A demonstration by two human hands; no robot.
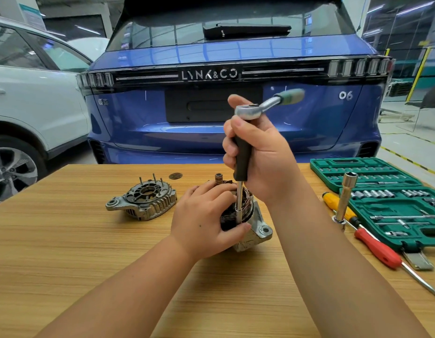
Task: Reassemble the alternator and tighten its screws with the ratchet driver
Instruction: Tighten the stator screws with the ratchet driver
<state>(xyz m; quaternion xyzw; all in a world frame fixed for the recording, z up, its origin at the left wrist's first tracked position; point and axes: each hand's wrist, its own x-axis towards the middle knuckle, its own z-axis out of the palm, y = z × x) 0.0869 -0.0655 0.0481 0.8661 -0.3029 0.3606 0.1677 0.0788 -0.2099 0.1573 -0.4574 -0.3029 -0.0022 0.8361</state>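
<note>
The alternator body (pixel 256 226), with copper windings and a silver housing, stands on the wooden table (pixel 65 252) at the middle. My left hand (pixel 206 220) grips its left side. My right hand (pixel 260 157) grips the black handle of the driver (pixel 242 157), held upright. Its steel shaft and socket reach down onto the alternator's rim. A chrome ratchet (pixel 267 106) sits on top of the driver, its handle pointing right. The separate rear cover (pixel 142 200), with studs sticking up, lies to the left.
An open green socket case (pixel 382 198) lies at the right. Beside it are a yellow screwdriver (pixel 338 204), a red screwdriver (pixel 379 250) and an upright long socket (pixel 345 198). A small round part (pixel 175 176) lies at the back. A blue car (pixel 223 93) stands behind the table.
</note>
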